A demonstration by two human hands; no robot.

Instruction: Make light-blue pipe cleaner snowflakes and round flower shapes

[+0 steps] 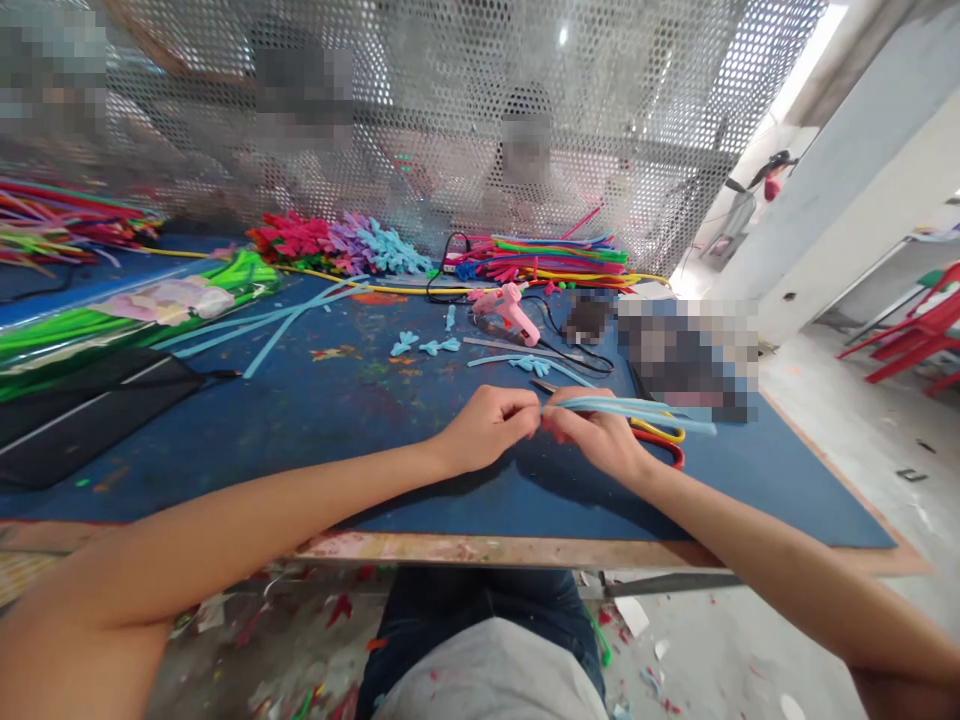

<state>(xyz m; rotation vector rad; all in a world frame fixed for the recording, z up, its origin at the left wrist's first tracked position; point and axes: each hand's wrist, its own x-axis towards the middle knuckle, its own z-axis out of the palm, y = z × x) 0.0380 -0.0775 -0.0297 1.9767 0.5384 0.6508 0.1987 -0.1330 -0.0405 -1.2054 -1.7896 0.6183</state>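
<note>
Light-blue pipe cleaners (637,405) stretch out to the right from my right hand (596,432), which is closed around them. My left hand (495,428) is pinched at their left ends, its fingertips almost touching the right hand's. Scissors with yellow and red handles (664,436) show below my right hand; the blade tip pokes out above the fingers. Whether the right hand also grips the scissors or they lie on the table, I cannot tell. Just beyond my hands are a loose blue pipe cleaner and a small twisted blue piece (530,366).
A pink glue gun (511,310) with a black cord lies ahead. Small blue twisted pieces (439,346), long blue pipe cleaners (289,312) and a bag of green ones (225,290) are leftward. Coloured bundles (555,258) line the back beneath a perforated metal screen (450,130).
</note>
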